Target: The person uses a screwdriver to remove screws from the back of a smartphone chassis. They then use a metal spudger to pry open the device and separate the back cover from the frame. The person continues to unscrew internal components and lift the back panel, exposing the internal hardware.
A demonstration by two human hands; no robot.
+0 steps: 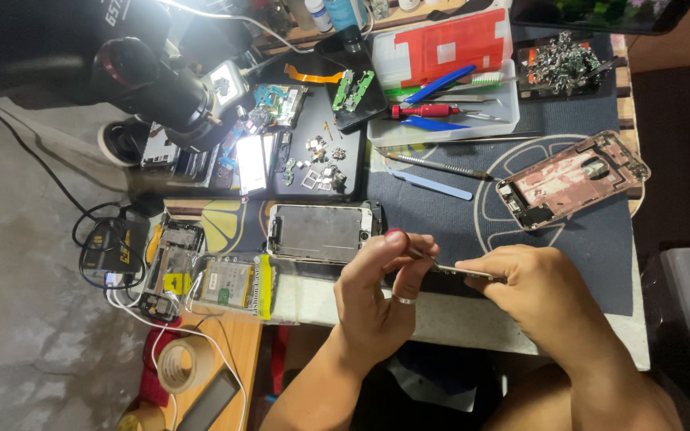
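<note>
Right now a thin dark phone part [461,275] sits edge-on between both hands at the near table edge: right hand [541,295] pinches its right end, fingers closed on it, while left hand [377,295], ring on one finger, is closed around a slim red-tipped tool [409,246] whose tip meets the part. Just beyond the left hand lies a stripped phone screen [321,231], with a battery pack [233,283] to its left; well beyond the right hand, a pink phone shell [573,179] and a tool tray [449,104].
</note>
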